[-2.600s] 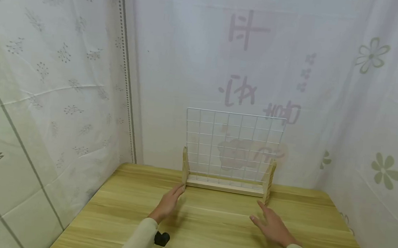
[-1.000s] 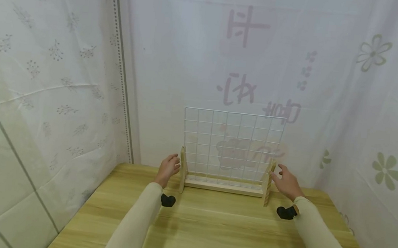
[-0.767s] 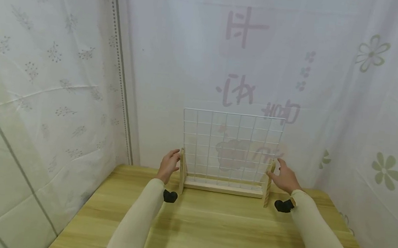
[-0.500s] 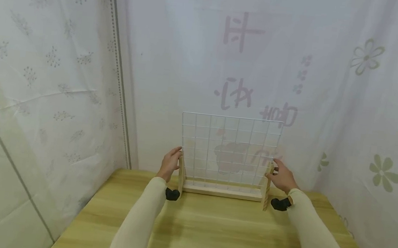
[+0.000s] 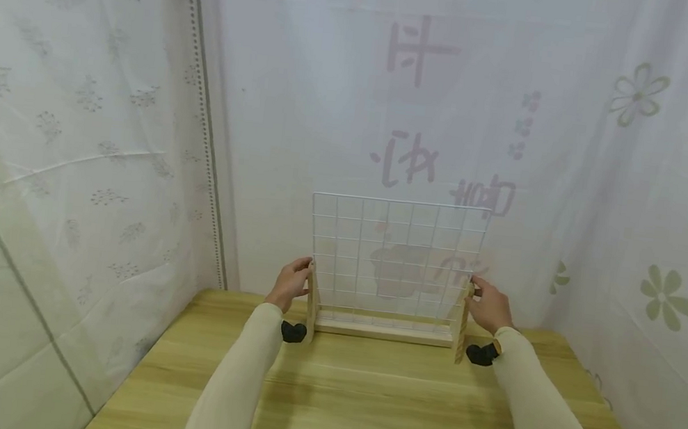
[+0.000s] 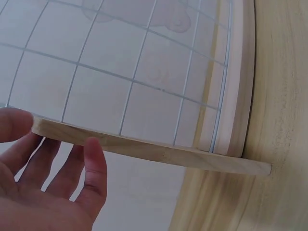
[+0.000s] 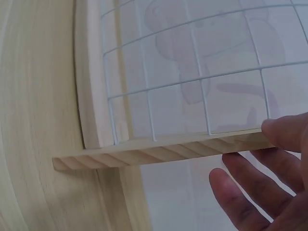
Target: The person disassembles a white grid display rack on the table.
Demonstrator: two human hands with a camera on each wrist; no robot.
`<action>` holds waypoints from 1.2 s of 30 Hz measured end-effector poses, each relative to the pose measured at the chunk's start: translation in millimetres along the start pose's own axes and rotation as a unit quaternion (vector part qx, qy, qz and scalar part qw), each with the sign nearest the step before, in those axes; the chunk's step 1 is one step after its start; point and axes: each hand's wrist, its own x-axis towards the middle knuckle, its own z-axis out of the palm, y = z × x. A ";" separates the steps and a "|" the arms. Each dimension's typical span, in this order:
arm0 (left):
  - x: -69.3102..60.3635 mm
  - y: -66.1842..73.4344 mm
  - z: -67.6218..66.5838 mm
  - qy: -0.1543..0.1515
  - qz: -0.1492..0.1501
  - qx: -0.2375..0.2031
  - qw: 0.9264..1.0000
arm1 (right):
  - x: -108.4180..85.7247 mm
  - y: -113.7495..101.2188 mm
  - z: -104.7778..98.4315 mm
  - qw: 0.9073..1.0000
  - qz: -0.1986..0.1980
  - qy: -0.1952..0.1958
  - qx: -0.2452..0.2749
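A white wire grid (image 5: 397, 248) stands upright in a wooden stand, whose bottom bar (image 5: 382, 332) lies along the table. My left hand (image 5: 290, 283) is at the top of the left side post (image 5: 311, 309); in the left wrist view the thumb lies at the end of that post (image 6: 154, 151) and the fingers (image 6: 95, 168) rest against its outer face. My right hand (image 5: 490, 307) holds the top of the right side post (image 5: 461, 328). In the right wrist view its thumb touches the post's edge (image 7: 163, 151) near the grid wire, with fingertips along the outer face.
The stand is near the back edge of the wood-grain table (image 5: 362, 398). A pale printed curtain (image 5: 306, 99) hangs just behind it, with more curtain at the left (image 5: 74, 144) and right. A dark wrist mount (image 5: 294, 332) sits below each hand.
Both hands rose from the stand's lower front to the tops of the side posts and closed in on them. The stand has barely shifted in the head view.
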 end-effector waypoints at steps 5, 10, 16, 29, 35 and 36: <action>-5.6 -4.3 -2.1 0.016 0.014 0.003 1.000 | -2.1 2.5 5.1 0.999 -0.002 0.045 -0.009; -9.9 -7.7 -8.0 0.022 0.027 0.040 0.999 | -2.7 3.9 14.1 0.998 0.008 0.067 -0.003; -16.0 -8.8 -20.5 0.013 0.035 0.078 0.996 | -2.3 -1.6 16.4 0.998 0.012 0.059 -0.001; -37.1 -20.8 -32.5 -0.023 0.123 0.169 0.978 | 2.8 -2.9 4.2 1.000 0.008 0.003 -0.016; -49.4 -23.1 -38.7 -0.041 0.129 0.175 0.975 | 6.5 -5.0 6.2 1.000 0.002 -0.002 -0.009; -52.4 -23.7 -39.9 -0.039 0.129 0.176 0.975 | 6.9 -5.6 6.9 1.000 0.000 -0.006 -0.004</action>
